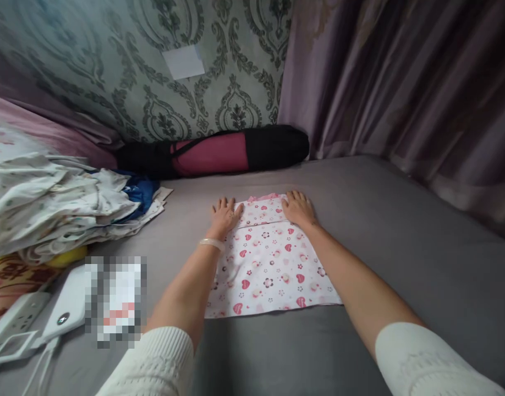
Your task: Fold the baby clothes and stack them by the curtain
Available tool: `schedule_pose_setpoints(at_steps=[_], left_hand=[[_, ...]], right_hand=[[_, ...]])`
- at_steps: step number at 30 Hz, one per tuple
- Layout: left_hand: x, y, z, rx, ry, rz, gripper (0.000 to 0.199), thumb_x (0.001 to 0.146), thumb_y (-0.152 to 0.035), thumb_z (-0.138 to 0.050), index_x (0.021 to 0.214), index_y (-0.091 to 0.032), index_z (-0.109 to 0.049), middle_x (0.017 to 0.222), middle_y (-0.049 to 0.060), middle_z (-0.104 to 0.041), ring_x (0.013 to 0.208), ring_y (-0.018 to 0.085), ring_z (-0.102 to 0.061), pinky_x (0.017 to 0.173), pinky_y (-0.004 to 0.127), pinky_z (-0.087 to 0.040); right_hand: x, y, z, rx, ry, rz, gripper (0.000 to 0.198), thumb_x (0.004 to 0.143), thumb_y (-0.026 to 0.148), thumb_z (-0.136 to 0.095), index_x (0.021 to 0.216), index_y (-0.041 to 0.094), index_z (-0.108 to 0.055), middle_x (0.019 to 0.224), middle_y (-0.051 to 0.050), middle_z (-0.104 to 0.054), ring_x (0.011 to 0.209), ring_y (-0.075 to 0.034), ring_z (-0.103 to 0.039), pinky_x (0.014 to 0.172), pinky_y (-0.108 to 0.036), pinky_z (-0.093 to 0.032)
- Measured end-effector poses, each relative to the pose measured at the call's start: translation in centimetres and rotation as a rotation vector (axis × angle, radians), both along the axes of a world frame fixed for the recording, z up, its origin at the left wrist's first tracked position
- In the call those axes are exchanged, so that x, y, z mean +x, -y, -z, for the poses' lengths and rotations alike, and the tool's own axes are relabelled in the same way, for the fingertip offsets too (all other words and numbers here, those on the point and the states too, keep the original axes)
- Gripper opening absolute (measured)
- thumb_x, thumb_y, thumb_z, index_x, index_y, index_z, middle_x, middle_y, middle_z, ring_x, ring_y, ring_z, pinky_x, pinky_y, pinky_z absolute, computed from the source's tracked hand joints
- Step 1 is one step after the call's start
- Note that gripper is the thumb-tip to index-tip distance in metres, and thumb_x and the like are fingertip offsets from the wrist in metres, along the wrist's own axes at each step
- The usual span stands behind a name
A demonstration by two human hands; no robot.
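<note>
A small white garment printed with pink hearts and flowers lies flat on the grey bed surface, with a pink frill at its far edge. My left hand rests palm down on its far left corner, fingers spread, a pale bangle on the wrist. My right hand presses flat on the far right corner. Both forearms stretch forward over the cloth, in white knitted sleeves.
A pile of loose printed clothes lies at the left. A black and pink rolled bag sits against the patterned wall. A white power strip and white devices lie at the near left. Purple curtains hang at the right.
</note>
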State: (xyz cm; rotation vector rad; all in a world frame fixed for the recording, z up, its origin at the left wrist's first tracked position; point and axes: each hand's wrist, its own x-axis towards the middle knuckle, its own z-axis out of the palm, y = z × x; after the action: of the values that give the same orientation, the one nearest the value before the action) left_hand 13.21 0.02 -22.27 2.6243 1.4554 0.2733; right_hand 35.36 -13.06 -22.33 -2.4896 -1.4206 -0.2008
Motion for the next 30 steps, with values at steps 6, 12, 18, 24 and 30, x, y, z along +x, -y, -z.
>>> schedule_pose_setpoints(at_steps=[6, 12, 18, 24, 30], left_hand=[[0.9, 3.2, -0.8, 0.298, -0.045, 0.029, 0.060, 0.096, -0.039, -0.028, 0.139, 0.000, -0.042, 0.152, 0.027, -0.028, 0.144, 0.037, -0.019, 0.116, 0.056, -0.014], [-0.2, 8.3, -0.1, 0.153, -0.077, 0.437, 0.059, 0.097, -0.033, -0.028, 0.146, -0.001, -0.029, 0.155, 0.022, -0.024, 0.146, 0.030, -0.018, 0.117, 0.046, -0.020], [-5.0, 9.1, -0.1, -0.017, -0.115, 0.500, 0.067, 0.097, -0.054, -0.019, 0.151, -0.015, -0.024, 0.160, 0.010, -0.017, 0.148, 0.023, -0.011, 0.120, 0.042, -0.011], [-9.9, 9.0, -0.8, -0.093, -0.167, 0.545, 0.068, 0.096, -0.058, -0.017, 0.153, -0.021, -0.021, 0.161, 0.006, -0.014, 0.148, 0.021, -0.007, 0.120, 0.040, -0.006], [-11.5, 11.4, -3.4, -0.123, -0.214, 0.496, 0.057, 0.097, -0.049, -0.027, 0.144, -0.019, -0.036, 0.154, 0.011, -0.033, 0.144, 0.026, -0.023, 0.117, 0.049, -0.015]], right_hand=[[-5.1, 0.8, -1.0, 0.075, 0.088, -0.055, 0.051, 0.093, 0.019, -0.030, 0.140, 0.004, -0.044, 0.149, -0.022, -0.036, 0.139, -0.032, -0.027, 0.112, -0.048, -0.017], [-11.3, 4.9, -0.4, -0.003, -0.072, -0.227, 0.053, 0.097, 0.035, -0.029, 0.144, 0.013, -0.041, 0.154, -0.015, -0.031, 0.142, -0.028, -0.022, 0.115, -0.047, -0.013], [-8.0, 9.4, -0.5, -0.159, -0.102, -0.269, 0.060, 0.098, 0.045, -0.025, 0.150, 0.016, -0.031, 0.159, -0.010, -0.018, 0.146, -0.023, -0.012, 0.117, -0.044, -0.006], [-4.3, 13.1, -0.8, -0.241, -0.080, -0.298, 0.060, 0.098, 0.044, -0.022, 0.152, 0.017, -0.027, 0.159, -0.009, -0.018, 0.146, -0.024, -0.014, 0.117, -0.049, -0.006], [-6.0, 14.6, -2.0, -0.267, -0.047, -0.209, 0.057, 0.097, 0.033, -0.025, 0.147, 0.007, -0.034, 0.155, -0.016, -0.029, 0.143, -0.028, -0.023, 0.116, -0.055, -0.004]])
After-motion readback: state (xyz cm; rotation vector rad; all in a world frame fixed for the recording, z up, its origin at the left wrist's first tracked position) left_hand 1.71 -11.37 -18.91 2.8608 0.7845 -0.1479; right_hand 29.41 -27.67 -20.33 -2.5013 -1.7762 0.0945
